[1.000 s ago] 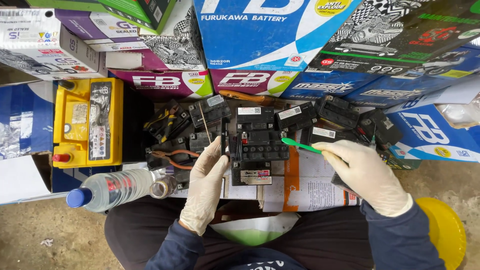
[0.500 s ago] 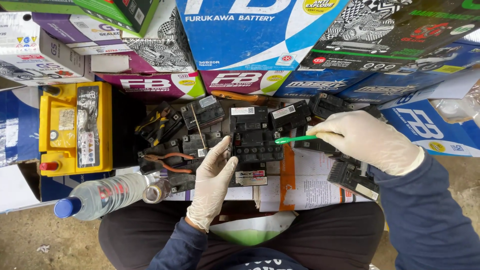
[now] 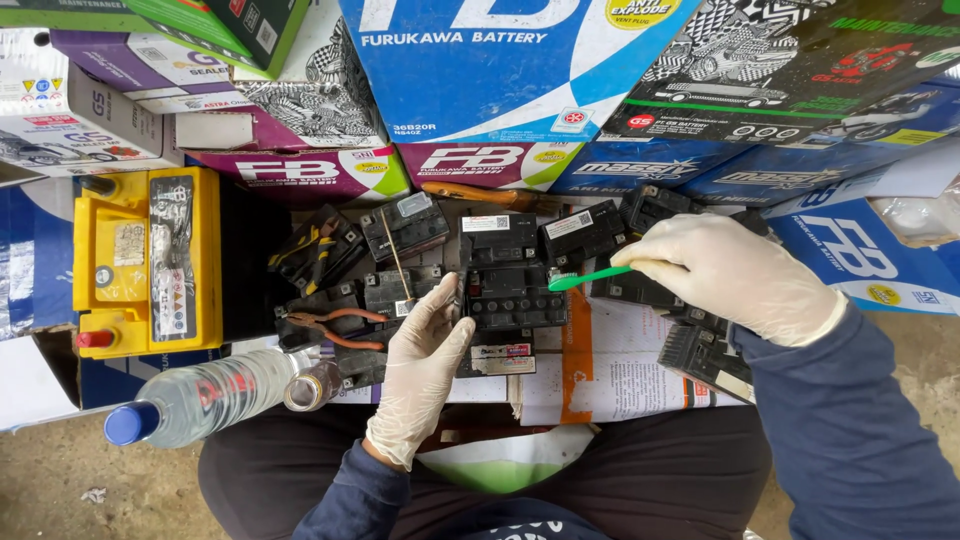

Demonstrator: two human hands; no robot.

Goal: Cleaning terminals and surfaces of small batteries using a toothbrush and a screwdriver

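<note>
Small black battery (image 3: 515, 295) — lies flat on printed paper (image 3: 610, 375) over the person's lap, top face up, directly beside the left fingertips and just under the brush head; the piece being worked on.

Green toothbrush (image 3: 590, 276) — bristle end touching the battery's upper right corner; handle runs back into the right hand (image 3: 735, 272), gloved, fingers closed tight around it.

Left hand (image 3: 425, 365) — gloved, fingers together and stretched out flat, pressed against the battery's left edge; steadies it, does not wrap it.

Step, as judged: scrubbing the battery's top with the brush while the other hand braces it; the stroke looks to be at the corner near a terminal, most of the face not yet covered. The next move would call for short strokes across the top with the brace kept firm, so the case does not slide on the paper.

Beyond the fingertips — more small black batteries (image 3: 405, 228) in a loose row, some tilted; pliers (image 3: 335, 330) with orange handles lying left of the left fingers; a screwdriver (image 3: 480, 193) with an orange handle farther out.

Left of the wrist — clear plastic bottle (image 3: 205, 395) with a blue cap, on its side; yellow car battery (image 3: 150, 260) well apart.

Farthest out — stacked cardboard boxes (image 3: 480, 70), blue, purple, green.
</note>
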